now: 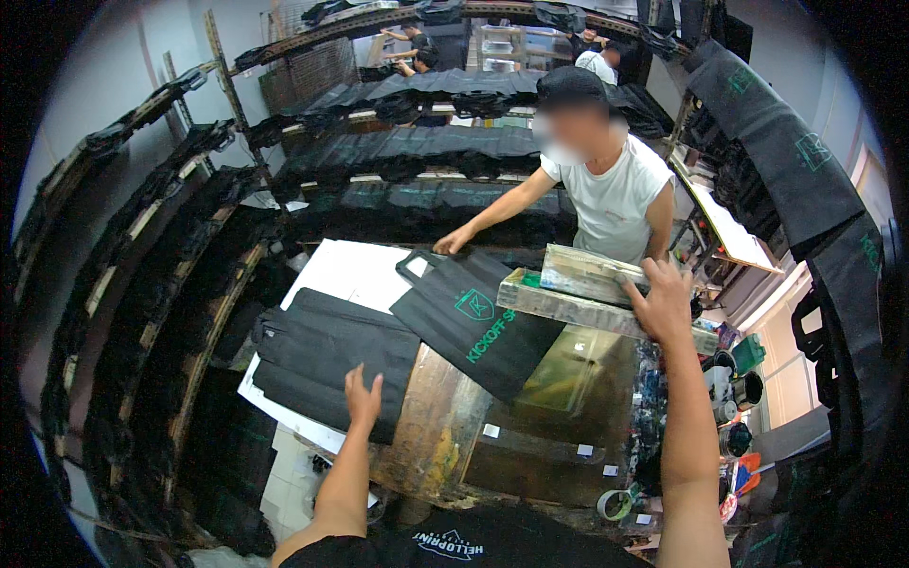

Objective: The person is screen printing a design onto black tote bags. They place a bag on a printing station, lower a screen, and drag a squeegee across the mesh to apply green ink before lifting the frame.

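Observation:
My right hand (660, 298) is closed on the right end of a worn wooden screen-printing frame (573, 301), which is raised and tilted over the table; green ink (531, 279) shows inside it. My left hand (362, 398) is open, fingers apart, over the near right part of a stack of plain black bags (331, 346). Between the stack and the frame hangs a black bag (478, 317) with a green printed crest and lettering. A co-worker's hand (454, 240) across the table holds it near its handle.
A white board (346, 275) lies under the stack. The brown work table (440, 407) has a glossy printing surface (559, 426) with small white squares. Ink pots (748, 390) and a tape roll (615, 504) stand at right. Racks hung with black bags (407, 142) surround the table.

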`<action>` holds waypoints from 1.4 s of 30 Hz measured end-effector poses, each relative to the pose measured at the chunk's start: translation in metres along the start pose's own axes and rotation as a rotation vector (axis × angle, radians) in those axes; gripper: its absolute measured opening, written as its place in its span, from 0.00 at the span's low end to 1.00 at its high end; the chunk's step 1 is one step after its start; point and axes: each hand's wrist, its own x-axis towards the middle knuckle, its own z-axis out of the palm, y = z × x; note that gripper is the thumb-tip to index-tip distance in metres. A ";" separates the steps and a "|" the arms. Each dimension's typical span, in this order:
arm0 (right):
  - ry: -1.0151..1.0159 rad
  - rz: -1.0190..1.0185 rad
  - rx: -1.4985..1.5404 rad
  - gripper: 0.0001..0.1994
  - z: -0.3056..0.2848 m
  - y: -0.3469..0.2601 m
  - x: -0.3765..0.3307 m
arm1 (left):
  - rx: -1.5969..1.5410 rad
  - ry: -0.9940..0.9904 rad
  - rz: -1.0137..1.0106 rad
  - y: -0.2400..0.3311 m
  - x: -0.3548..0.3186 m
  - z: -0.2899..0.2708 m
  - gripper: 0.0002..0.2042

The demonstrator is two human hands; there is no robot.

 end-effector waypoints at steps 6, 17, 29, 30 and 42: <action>-0.033 0.023 0.003 0.22 -0.001 -0.002 0.003 | 0.481 -0.072 0.263 -0.037 -0.059 -0.058 0.37; -0.061 -0.017 -0.083 0.24 0.008 0.011 0.000 | 0.695 -0.305 0.206 -0.081 -0.066 -0.047 0.42; -0.045 -0.010 -0.066 0.22 0.008 0.006 -0.002 | 0.764 -0.324 0.176 -0.090 -0.065 -0.040 0.30; -0.048 -0.008 -0.066 0.22 0.008 0.007 -0.001 | 0.764 -0.326 0.176 -0.089 -0.064 -0.040 0.29; -0.039 -0.001 -0.036 0.22 0.003 0.002 -0.003 | 0.823 -0.370 0.243 -0.051 -0.070 -0.049 0.44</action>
